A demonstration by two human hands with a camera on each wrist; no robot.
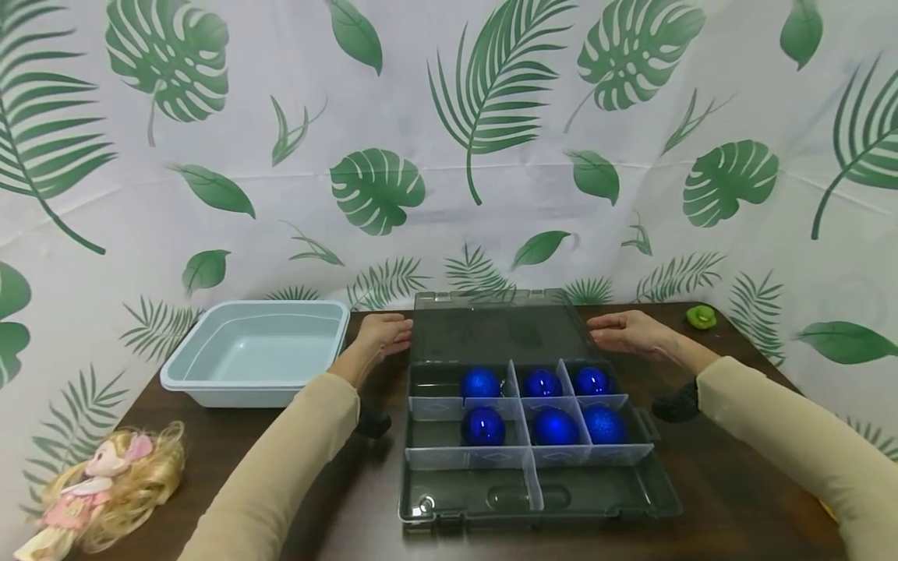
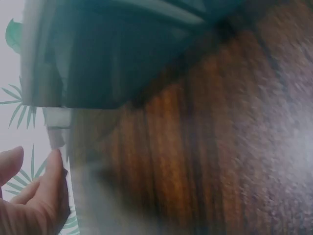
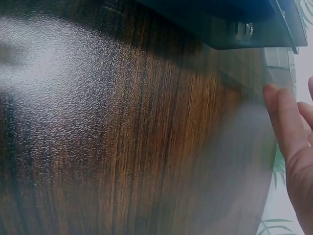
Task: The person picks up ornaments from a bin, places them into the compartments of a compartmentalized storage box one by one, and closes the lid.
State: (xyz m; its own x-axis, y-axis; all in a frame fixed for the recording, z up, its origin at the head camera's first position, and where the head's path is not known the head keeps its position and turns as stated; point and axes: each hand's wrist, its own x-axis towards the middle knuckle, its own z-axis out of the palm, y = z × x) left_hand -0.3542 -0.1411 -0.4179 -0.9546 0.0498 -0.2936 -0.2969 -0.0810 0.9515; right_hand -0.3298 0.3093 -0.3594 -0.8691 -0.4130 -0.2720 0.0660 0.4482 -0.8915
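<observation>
A smoky see-through divided storage box [image 1: 477,487] lies on the table with its lid [image 1: 491,331] open at the far side. Several blue Christmas baubles [image 1: 484,426], some shiny and some glittery, sit in its back and middle compartments. The front row holds none. My left hand [image 1: 382,333] is at the lid's left edge, fingers fairly straight and pointing inward. At the lid's right edge my right hand [image 1: 634,333] mirrors it, with extended fingers [image 3: 288,120]. Both hands' fingertips are at or very near the lid; whether they touch it I cannot tell.
A pale blue plastic basin [image 1: 256,396] stands at the back left. A blond doll in pink [image 1: 77,499] lies at the left edge. A green pepper-like object [image 1: 701,316] is at the back right corner. Behind the dark wooden table [image 1: 351,499] hangs a leaf-print cloth [image 1: 295,179].
</observation>
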